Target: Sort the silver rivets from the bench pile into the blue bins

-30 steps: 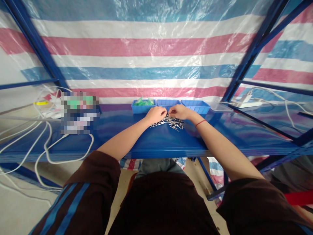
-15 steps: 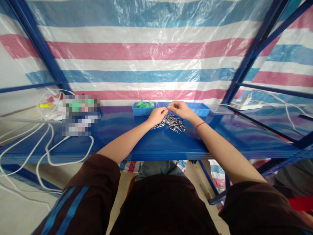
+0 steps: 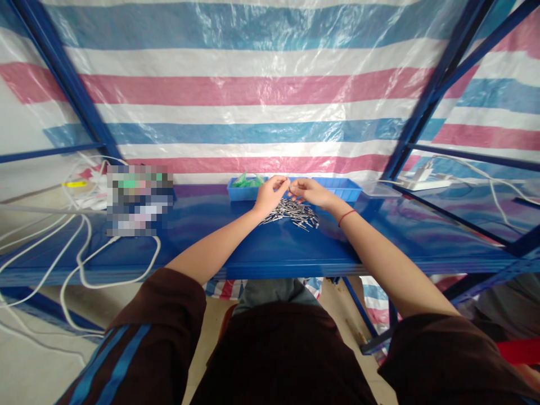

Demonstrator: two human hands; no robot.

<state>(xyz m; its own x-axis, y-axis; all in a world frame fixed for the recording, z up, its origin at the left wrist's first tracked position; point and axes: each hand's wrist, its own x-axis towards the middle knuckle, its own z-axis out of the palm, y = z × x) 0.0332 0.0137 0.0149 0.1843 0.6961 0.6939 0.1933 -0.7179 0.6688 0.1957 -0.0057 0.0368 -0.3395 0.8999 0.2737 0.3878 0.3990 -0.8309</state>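
Observation:
A pile of small silvery metal pins lies on the blue shelf top. My left hand and my right hand hover just above the pile's far edge, fingertips pinched and almost touching each other. Something tiny seems to sit between the fingertips, too small to name. A red cord circles my right wrist. Behind the hands stands a row of low blue trays; the left one holds green pieces.
White cables loop over the shelf's left part beside a blurred-out box. A white power strip lies at the right. Blue frame posts rise on both sides before a striped tarp.
My left hand rose from the pile and met the right hand's fingertips. My right hand came back a little from over the middle tray.

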